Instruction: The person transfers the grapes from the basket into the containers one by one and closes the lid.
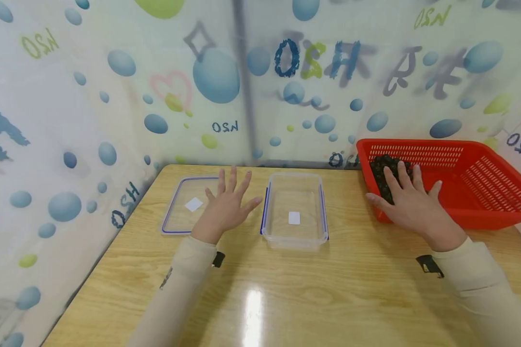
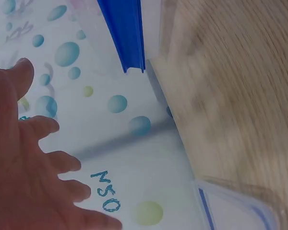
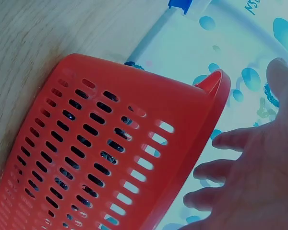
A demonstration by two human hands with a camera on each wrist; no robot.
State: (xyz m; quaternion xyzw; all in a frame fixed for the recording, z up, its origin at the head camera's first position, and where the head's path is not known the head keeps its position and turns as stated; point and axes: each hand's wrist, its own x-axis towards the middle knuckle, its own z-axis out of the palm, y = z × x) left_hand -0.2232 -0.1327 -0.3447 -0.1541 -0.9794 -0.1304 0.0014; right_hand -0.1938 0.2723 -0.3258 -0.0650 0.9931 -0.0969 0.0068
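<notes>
Fingers (image 1: 405,179) of the right hand (image 1: 418,212), right of the head frame: spread and released, over the left end of a red basket (image 1: 486,218); in the right wrist view, at the right edge, apart from the basket's rim.

Fingers of the left hand (image 1: 226,207), left of centre in the head frame: likewise spread and released, between a lid (image 1: 186,192) and a container (image 1: 294,200), partly across the former.

Under the right fingers: dark round pieces (image 1: 378,176), clustered in the basket's left end, partly hidden by the hand; also visible through the wall slots in the right wrist view.

Beside the left hand: lid, clear, blue-edged, flat, with white label (image 1: 194,204). Just to its right, at centre: container, clear, with blue side latches (image 1: 265,212) and white sticker (image 1: 294,218).

At the wrists: dark fittings (image 1: 218,259); pale sleeves (image 1: 169,299), lower left and lower right.

Beneath all: table (image 1: 330,299), wood-grained, glare at bottom centre. Across the top and left: pale backdrop (image 1: 273,19), with blue and green bubbles and lettering.
</notes>
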